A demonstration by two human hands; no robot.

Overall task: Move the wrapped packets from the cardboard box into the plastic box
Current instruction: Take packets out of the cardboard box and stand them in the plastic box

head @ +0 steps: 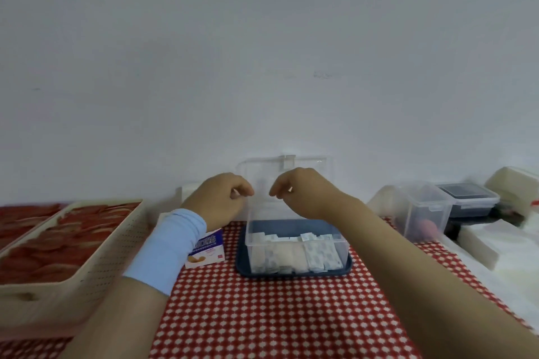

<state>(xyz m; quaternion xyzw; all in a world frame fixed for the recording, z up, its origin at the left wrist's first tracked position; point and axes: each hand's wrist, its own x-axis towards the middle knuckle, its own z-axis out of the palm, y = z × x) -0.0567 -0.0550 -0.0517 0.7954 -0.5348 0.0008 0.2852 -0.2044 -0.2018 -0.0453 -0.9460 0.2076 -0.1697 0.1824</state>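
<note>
In the head view, the small white paper-wrapped packets with blue print (318, 253) stand on edge in a tight row inside the clear rectangular plastic box (345, 242), which sits on a dark blue plastic tray (294, 273) in the middle of the counter. Its transparent lid (323, 166) stands open against the wall. I judge the packets to be very light, thin and bendable, with smooth wrappers that slip easily, so it seems best to pinch one by its upper short edge, or to take several flat between thumb and fingers. The small white and blue cardboard box (208, 251) lies just beside the tray on the left, partly hidden behind the forearm, and I cannot see if any packets remain in it. The left hand (221, 195) and the right hand (303, 189) hover above the plastic box with curled fingers, tips toward each other; the blur does not let me tell whether they pinch something. A beige perforated basket with red pieces (96, 253) stands at the left, and clear lidded containers (423, 213) at the right, both apart from the path. The open lid, close behind the hands, could be knocked.
</note>
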